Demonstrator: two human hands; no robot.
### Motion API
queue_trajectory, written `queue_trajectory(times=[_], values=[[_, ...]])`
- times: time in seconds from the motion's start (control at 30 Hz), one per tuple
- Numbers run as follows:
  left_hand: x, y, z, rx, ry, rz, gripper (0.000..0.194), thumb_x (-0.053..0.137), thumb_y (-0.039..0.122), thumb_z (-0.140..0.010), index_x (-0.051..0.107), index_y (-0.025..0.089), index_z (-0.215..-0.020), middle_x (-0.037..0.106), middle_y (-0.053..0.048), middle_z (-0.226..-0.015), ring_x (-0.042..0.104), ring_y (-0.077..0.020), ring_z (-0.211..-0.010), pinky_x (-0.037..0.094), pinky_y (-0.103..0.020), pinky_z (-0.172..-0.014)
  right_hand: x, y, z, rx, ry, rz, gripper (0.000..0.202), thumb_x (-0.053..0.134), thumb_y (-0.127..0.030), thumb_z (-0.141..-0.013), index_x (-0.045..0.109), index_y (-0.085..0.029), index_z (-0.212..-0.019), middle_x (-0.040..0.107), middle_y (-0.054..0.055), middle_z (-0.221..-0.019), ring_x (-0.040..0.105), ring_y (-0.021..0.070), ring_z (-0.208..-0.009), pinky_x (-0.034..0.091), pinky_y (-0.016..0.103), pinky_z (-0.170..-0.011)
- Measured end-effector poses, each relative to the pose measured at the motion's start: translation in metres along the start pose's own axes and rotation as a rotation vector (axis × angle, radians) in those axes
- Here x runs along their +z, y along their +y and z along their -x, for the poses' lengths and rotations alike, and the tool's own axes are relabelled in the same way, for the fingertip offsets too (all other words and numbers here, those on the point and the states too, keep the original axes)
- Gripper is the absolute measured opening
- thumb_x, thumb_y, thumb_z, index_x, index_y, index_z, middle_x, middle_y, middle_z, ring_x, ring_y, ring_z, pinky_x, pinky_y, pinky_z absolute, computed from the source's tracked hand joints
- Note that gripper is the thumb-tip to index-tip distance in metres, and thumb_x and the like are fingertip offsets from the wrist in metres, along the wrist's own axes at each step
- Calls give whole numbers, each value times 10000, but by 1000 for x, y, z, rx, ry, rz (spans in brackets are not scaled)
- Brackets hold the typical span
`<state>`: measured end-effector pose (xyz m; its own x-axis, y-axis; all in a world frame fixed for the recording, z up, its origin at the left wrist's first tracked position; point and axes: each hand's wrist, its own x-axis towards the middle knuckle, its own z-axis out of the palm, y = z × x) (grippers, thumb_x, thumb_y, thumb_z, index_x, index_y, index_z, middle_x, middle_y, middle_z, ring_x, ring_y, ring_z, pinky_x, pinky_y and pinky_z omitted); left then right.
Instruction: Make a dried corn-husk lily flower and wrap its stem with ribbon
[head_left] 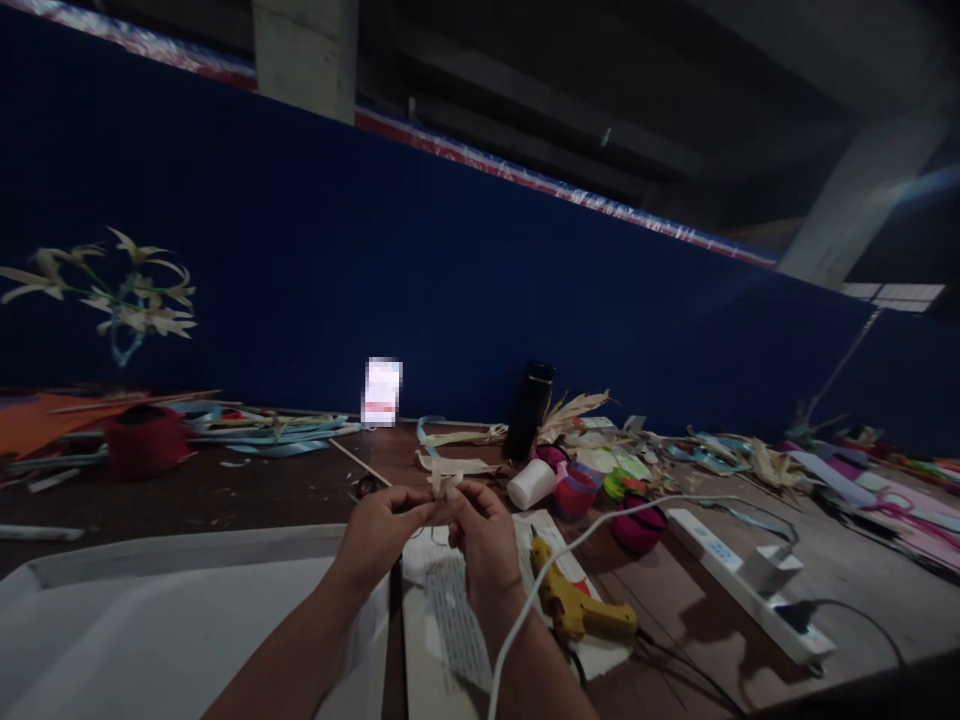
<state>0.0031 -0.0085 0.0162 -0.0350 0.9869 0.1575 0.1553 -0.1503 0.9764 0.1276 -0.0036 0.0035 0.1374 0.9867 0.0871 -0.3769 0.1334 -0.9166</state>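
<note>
My left hand (390, 525) and my right hand (480, 525) meet over the table, fingertips pinched together on a small pale dried-husk piece (447, 482). Its upper end sticks out above my fingers; the rest is hidden behind them. Just beyond lies another flat pale strip (461, 466). A yellow glue gun (581, 600) rests on papers to the right of my right forearm. Beneath my hands is a printed sheet (454, 600). A thin stick (360, 462) and a small dark round item (367, 487) lie beside my left hand.
A white cable (592, 525) arcs over my right forearm to a power strip (750, 590). Beyond my hands stand a black bottle (529, 410) and a lit phone (382, 392). A white cup (532, 484) lies tipped. White sheeting (187, 620) covers the left front.
</note>
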Motion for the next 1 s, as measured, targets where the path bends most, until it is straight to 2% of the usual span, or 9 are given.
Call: queue_trajectory(times=[0.43,0.57,0.7,0.8,0.9,1.0], values=[[0,2,1,17,23,-49,214,644,355,-622,699,164,-702,669,-19,-642,558,-179,-608,374,-246,-535,-2,3,-1,34,-16,-11,232,711,-311,-638,609,-161,-783,508,-74,-489,373,39,-387,273,155,-370],[0,0,0,-34,2,16,207,666,356,-609,679,156,-662,605,13,-549,485,-131,-516,325,-231,-491,-1,1,0,40,-8,-10,237,712,-312,-641,612,-152,-784,496,-76,-475,379,38,-384,274,153,-366],[1,-4,-1,-96,-6,159,228,693,355,-599,671,147,-687,571,35,-527,437,-96,-471,317,-224,-484,0,-2,0,47,-6,-19,265,716,-315,-632,622,-149,-815,535,-59,-552,381,30,-386,282,155,-359],[2,-9,-3,-130,13,220,264,718,374,-577,668,144,-698,573,36,-541,446,-92,-473,333,-223,-489,1,-7,2,51,17,-34,290,712,-307,-629,610,-163,-859,567,-45,-657,395,25,-390,304,159,-354],[2,-14,-6,-136,27,236,296,735,388,-551,671,139,-697,582,28,-554,478,-104,-507,356,-228,-517,1,-17,9,28,71,-32,320,687,-299,-650,574,-192,-929,546,-55,-667,425,38,-408,328,156,-353],[2,-19,-9,-129,20,251,316,734,403,-554,681,136,-715,597,21,-579,494,-107,-534,372,-233,-552,-11,-31,21,-12,28,82,310,643,-320,-703,552,-196,-973,543,-43,-667,436,52,-420,343,161,-356]])
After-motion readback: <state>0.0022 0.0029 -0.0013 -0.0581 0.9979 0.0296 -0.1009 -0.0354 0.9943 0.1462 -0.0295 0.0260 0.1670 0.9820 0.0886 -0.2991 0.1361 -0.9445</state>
